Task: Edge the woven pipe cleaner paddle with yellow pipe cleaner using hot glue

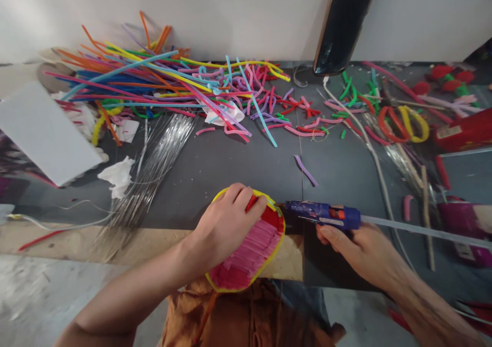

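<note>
My left hand [226, 221] lies over a rounded pink and red craft piece [255, 247] edged with a yellow pipe cleaner, its fingers curled on the upper part. The piece tapers to a point at the bottom and overhangs the table's front edge. Part of its left side is hidden under the hand. In my right hand [355, 244] is a blue glue gun [323, 212], with a long translucent glue stick [418, 230] out of its back. The gun's nozzle is at the piece's upper right rim; whether it touches, I cannot tell.
Pipe cleaners [154, 75] in many colours heap along the back, with cut bits [284, 106] nearby. Bundled wires [154, 157] and a white box [49, 134] are at left. A phone [342, 24] leans at the back wall; a cable [376, 167] runs on the right.
</note>
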A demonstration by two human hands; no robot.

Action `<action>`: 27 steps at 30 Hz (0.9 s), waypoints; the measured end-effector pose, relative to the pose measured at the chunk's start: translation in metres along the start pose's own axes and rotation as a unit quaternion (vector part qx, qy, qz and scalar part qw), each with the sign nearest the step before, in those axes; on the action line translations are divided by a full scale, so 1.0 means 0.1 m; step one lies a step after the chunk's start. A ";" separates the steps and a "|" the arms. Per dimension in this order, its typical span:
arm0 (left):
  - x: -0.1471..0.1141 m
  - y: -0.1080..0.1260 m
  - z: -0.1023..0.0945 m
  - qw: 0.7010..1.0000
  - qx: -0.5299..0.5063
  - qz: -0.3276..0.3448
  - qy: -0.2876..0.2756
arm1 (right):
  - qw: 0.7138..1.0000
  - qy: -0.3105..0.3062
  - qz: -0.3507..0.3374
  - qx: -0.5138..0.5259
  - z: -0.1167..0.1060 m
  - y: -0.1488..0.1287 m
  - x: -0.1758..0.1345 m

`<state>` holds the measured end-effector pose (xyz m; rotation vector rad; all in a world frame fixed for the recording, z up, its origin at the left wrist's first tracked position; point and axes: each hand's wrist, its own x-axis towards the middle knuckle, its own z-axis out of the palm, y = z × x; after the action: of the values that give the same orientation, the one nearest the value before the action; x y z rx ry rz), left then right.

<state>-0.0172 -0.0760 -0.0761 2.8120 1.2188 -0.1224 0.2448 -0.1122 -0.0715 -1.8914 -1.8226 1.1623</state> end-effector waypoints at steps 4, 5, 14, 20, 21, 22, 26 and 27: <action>0.00 -0.01 0.00 1.000 0.005 -0.001 -0.003 | 0.999 -0.024 -0.011 -0.040 -0.03 0.04 0.02; 0.00 -0.01 0.00 1.000 0.005 0.000 -0.004 | 0.998 -0.027 -0.014 -0.048 -0.04 0.06 0.02; -0.01 0.00 0.04 1.000 0.000 -0.003 0.010 | 0.993 0.039 -0.060 -0.099 -0.17 0.18 -0.08; -0.01 0.00 0.02 1.000 0.009 0.000 0.005 | 0.911 0.163 -0.168 -0.341 -0.34 0.40 0.06; -0.01 0.00 0.02 1.000 0.010 -0.001 0.003 | 0.900 0.161 -0.181 -0.363 -0.36 0.44 0.08; -0.01 0.00 0.01 1.000 0.011 0.000 0.002 | 0.893 0.160 -0.193 -0.373 -0.37 0.47 0.10; 0.00 0.01 0.02 1.000 0.013 0.000 0.006 | 0.884 0.162 -0.258 -0.355 -0.42 0.39 0.10; 0.00 0.01 0.03 1.000 0.014 0.000 0.009 | 0.883 0.165 -0.276 -0.342 -0.40 0.31 0.10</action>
<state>-0.0171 -0.0770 -0.0788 2.8440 1.2295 -0.1172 0.2933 -0.0952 -0.0705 -1.5126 -2.4981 -0.0168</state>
